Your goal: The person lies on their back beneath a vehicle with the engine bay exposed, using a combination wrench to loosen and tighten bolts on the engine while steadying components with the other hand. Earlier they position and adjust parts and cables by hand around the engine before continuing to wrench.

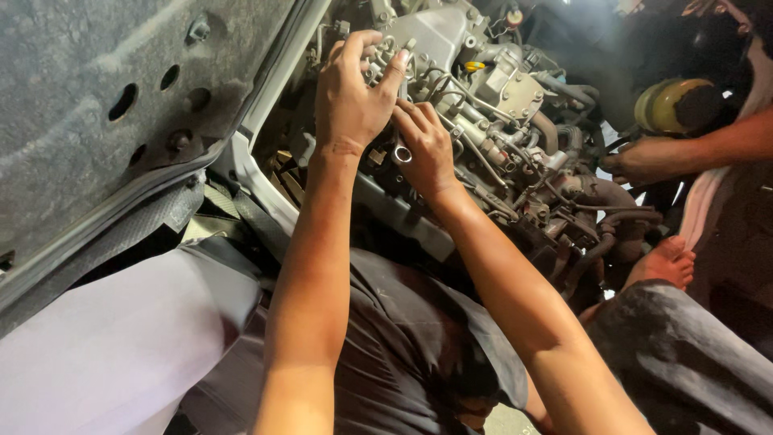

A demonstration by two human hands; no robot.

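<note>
Grip of right hand [428, 149] clasps wrench [402, 145]; left hand [352, 93] reaches up.

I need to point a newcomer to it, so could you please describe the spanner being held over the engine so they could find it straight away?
Start at the engine filling the upper middle of the view. At its left end two hands meet; the right hand grips a spanner just below the left hand. It is the one bright, polished metal bar there, ending in a small shiny ring, unlike the dull hoses and pipes around it.
</note>
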